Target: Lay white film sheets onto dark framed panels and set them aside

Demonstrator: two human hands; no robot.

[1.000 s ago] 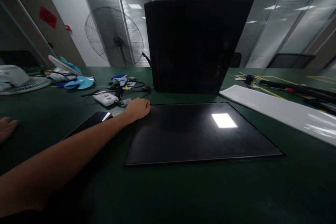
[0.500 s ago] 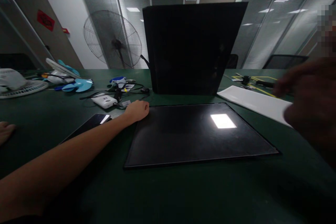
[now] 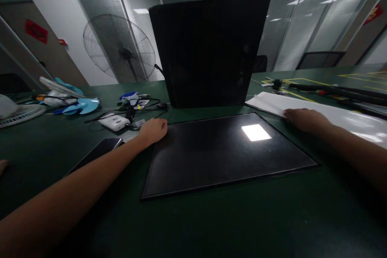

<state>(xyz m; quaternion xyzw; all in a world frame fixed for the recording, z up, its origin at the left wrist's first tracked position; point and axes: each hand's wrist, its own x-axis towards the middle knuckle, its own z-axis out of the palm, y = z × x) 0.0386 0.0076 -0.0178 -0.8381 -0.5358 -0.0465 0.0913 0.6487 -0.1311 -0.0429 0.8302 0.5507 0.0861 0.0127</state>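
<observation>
A dark flat screen panel [image 3: 196,153] lies on the green table, with a ceiling light reflected in its glossy surface. My left hand [image 3: 153,131] is closed in a fist at the panel's far left corner, and nothing shows in it. To the right of the panel, my right hand [image 3: 305,121] has its fingers together on the near edge of a glossy white sheet [image 3: 338,113]. Its fingertips are partly hidden, but they appear to grip that edge.
A large black box-like object [image 3: 208,52] stands upright behind the panel. On the left lie a phone [image 3: 93,155], a white device [image 3: 114,121] with cables, and blue fan blades [image 3: 81,106]. Long black strips [image 3: 341,92] lie far right. Another person's fingertips [image 3: 2,166] show at the left edge.
My right hand, blurred and raised at the right before, has come down onto the white sheet's edge. My left hand stays at the panel's corner. The view has turned slightly right.
</observation>
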